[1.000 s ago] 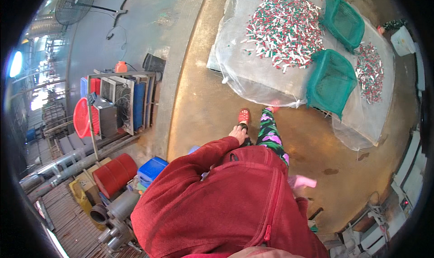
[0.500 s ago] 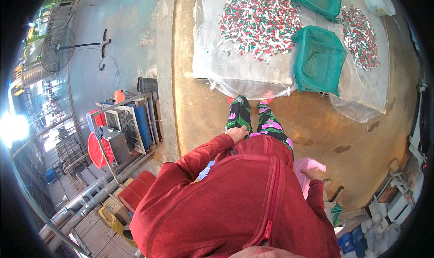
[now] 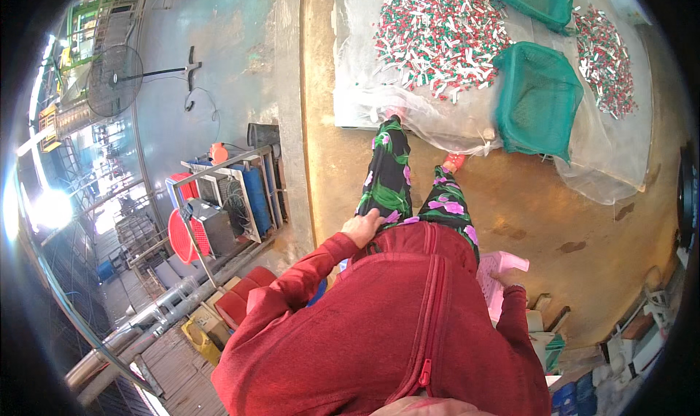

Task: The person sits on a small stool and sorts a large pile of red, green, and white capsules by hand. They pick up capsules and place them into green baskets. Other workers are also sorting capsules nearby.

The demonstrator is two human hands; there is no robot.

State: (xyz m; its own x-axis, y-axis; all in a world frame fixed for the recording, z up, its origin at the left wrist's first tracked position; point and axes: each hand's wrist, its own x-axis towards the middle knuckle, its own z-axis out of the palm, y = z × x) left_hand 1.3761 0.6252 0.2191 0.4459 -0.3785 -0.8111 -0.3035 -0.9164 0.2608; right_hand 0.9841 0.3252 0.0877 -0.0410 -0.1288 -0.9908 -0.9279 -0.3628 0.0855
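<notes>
My left hand (image 3: 362, 228) is closed at my left thigh, with the floral trouser leg (image 3: 388, 175) bunched at its fingers. Low at my right side, my right hand (image 3: 511, 278) grips a pink plastic item (image 3: 498, 264) with holes in it. My body hides most of that item, so I cannot tell whether it is a basket or a stool. My left foot is at the near edge of a low platform covered in clear plastic sheeting (image 3: 357, 73). My right foot (image 3: 455, 161) is just short of that edge.
Small red, green and white pieces (image 3: 441, 37) are heaped on the sheeting, with another heap (image 3: 605, 62) farther right. Two green mesh baskets (image 3: 539, 142) stand between them. Left of a concrete curb (image 3: 292, 88) are a pedestal fan (image 3: 117, 80) and a metal rack (image 3: 273, 197).
My left leg has swung forward and its foot has reached the platform edge. My view has shifted, so the surroundings sit farther right. Both hands keep their holds.
</notes>
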